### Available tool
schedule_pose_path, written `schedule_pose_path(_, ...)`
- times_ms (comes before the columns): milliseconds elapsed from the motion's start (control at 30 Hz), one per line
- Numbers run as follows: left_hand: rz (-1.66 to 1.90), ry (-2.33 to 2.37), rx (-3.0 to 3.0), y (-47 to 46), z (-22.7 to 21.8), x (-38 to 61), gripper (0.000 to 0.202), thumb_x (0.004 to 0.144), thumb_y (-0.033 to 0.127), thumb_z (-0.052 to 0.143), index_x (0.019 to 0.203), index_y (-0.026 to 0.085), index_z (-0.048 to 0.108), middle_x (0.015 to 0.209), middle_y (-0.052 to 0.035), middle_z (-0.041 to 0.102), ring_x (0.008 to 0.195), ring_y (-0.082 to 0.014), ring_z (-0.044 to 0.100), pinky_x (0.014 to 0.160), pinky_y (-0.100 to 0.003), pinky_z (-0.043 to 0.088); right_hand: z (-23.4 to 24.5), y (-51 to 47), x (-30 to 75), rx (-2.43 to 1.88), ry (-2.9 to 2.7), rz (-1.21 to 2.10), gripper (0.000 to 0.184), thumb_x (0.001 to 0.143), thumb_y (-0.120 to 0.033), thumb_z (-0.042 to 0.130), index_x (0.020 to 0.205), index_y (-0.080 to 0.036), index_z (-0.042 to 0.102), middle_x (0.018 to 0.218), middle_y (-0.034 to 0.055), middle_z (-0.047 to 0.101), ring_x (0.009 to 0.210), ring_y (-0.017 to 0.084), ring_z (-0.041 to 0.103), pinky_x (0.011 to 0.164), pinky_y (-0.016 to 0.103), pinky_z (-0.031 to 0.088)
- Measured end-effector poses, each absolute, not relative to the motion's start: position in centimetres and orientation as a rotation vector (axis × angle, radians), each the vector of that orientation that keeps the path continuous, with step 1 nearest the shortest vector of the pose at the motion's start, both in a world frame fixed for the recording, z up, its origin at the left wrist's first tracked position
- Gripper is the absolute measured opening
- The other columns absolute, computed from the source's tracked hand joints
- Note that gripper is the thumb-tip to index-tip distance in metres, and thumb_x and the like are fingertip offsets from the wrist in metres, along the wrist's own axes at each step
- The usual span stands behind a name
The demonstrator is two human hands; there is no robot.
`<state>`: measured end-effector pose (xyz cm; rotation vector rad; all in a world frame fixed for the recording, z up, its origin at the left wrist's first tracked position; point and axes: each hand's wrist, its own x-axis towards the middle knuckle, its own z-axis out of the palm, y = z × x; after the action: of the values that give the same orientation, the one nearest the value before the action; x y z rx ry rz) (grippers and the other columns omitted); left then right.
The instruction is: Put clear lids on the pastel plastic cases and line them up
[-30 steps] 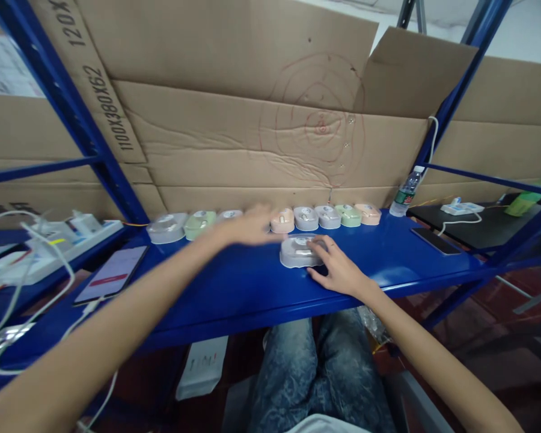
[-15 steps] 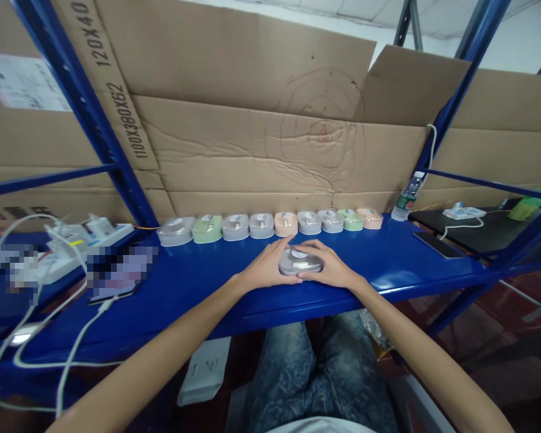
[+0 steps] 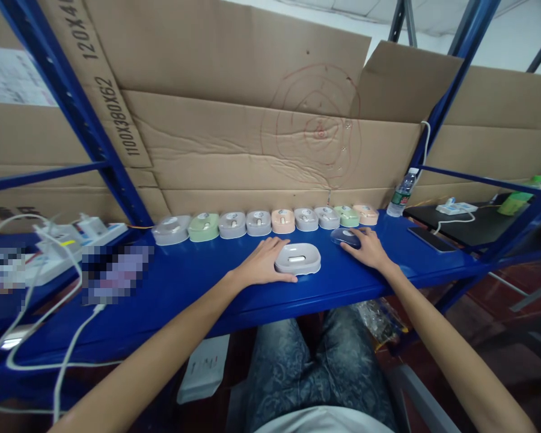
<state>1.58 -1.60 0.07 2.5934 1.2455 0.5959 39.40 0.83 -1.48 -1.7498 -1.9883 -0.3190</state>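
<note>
A pale grey oval box [image 3: 312, 266] stands uncovered on the blue shelf, with a small white piece [image 3: 296, 258] inside it. My left hand [image 3: 262, 263] grips it from the left, fingers behind and thumb along the front. To the right, my right hand [image 3: 369, 248] holds the box's clear lid [image 3: 344, 238], which is low over or on the shelf; which of the two I cannot tell. Behind both hands runs a row of similar lidded boxes, among them a green box [image 3: 202, 227], a grey box [image 3: 258, 224] and a peach box [image 3: 283, 221].
A water bottle [image 3: 402, 193] stands at the back right, near a dark phone [image 3: 431, 239]. On the left are a power strip [image 3: 110, 233], white cables [image 3: 74, 337] and a blurred phone. Cardboard [image 3: 234, 132] backs the blue shelf [image 3: 198, 282].
The clear lid has come off the grey box. My right hand has carried it to the right, while my left hand stays on the box.
</note>
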Motion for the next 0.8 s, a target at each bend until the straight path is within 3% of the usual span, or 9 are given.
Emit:
schedule_pose_path(100,0.507,1.306,2.582,-1.6,0.2,1.5,0.130,0.066,0.088,0.076,0.165,0.017,0.030,0.169,-0.0253,0.034,0.157,-0.0528,0.024,0.125,-0.067,0.021,-1.0,0.4,38.4,-1.785,-1.983,-0.411,0.073,0.093,-0.063,0.064,0.146,-0.013,0.061,0.147,0.0274,0.054,0.134,0.048,0.051,0.110,0.067,0.041)
schedule_pose_path(200,0.484,1.285,2.581,-1.6,0.3,1.2,0.127,0.071,0.085,0.074,0.167,0.017,0.026,0.171,-0.0242,0.032,0.158,-0.0514,0.024,0.126,-0.066,0.021,-0.1,-0.6,34.8,-1.486,-2.089,-0.294,0.077,0.094,-0.063,0.063,0.152,-0.014,0.053,0.155,0.0253,0.048,0.145,0.044,0.045,0.118,0.062,0.039)
schedule_pose_path(300,0.543,1.225,2.601,-1.6,0.4,1.1,0.120,0.074,0.076,0.079,0.167,0.018,0.029,0.169,-0.0222,0.037,0.155,-0.0503,0.032,0.124,-0.065,0.027,0.2,-1.6,30.3,-1.073,-2.292,0.004,0.085,0.092,-0.068,0.067,0.160,-0.023,0.043,0.160,0.0186,0.044,0.149,0.037,0.043,0.121,0.057,0.040)
schedule_pose_path(400,0.617,1.185,2.604,-1.5,0.4,1.0,0.116,0.072,0.067,0.083,0.165,0.020,0.033,0.163,-0.0197,0.046,0.148,-0.0493,0.042,0.120,-0.064,0.034,-0.3,-2.1,27.0,-0.883,-2.390,0.138,0.091,0.085,-0.069,0.076,0.156,-0.019,0.048,0.158,0.0205,0.047,0.149,0.037,0.044,0.120,0.059,0.040)
schedule_pose_path(567,0.641,1.161,2.583,-1.5,0.5,1.2,0.114,0.072,0.063,0.085,0.164,0.019,0.033,0.160,-0.0214,0.049,0.141,-0.0486,0.048,0.116,-0.063,0.038,-0.9,-2.1,25.9,-0.853,-2.300,0.263,0.083,0.080,-0.063,0.084,0.146,-0.019,0.059,0.136,0.0157,0.065,0.127,0.031,0.062,0.111,0.051,0.051)
schedule_pose_path(667,0.653,1.171,2.530,-1.5,0.5,1.3,0.120,0.069,0.064,0.086,0.165,0.018,0.030,0.160,-0.0229,0.046,0.140,-0.0475,0.048,0.114,-0.061,0.040,-0.9,-1.9,26.3,-0.889,-2.130,0.370,0.078,0.075,-0.061,0.088,0.139,-0.021,0.064,0.135,0.0127,0.069,0.124,0.030,0.066,0.111,0.049,0.051)
schedule_pose_path(800,0.701,1.179,2.466,-1.6,0.6,1.4,0.128,0.063,0.062,0.091,0.165,0.019,0.027,0.141,-0.0193,0.061,0.128,-0.0435,0.056,0.106,-0.057,0.046,-0.7,-1.3,27.2,-1.025,-1.828,0.477,0.055,0.090,-0.063,0.072,0.127,-0.022,0.069,0.130,0.0112,0.073,0.121,0.028,0.069,0.110,0.048,0.052)
